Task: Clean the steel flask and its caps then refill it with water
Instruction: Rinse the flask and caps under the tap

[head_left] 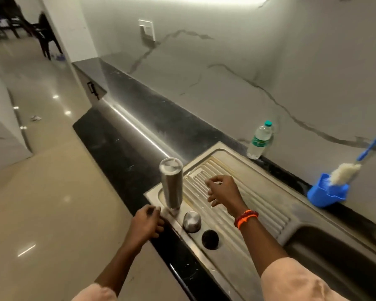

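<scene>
Nearest, the left hand [147, 222] rests loosely curled, holding nothing, on the sink [258, 168] edge beside the upside-down flask [172, 183], steel cap [192, 221] and black cap [210, 239], while the right hand [223, 193] hovers relaxed and empty over the drainboard; a brush [346, 170] stands in a blue holder [321, 195].

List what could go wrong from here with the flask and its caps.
1. The steel flask stands inverted at the drainboard corner; the left hand beside its base could tip it.
2. The round steel cap may roll on the sloped steel.
3. The black cap lies near the counter edge.
</scene>
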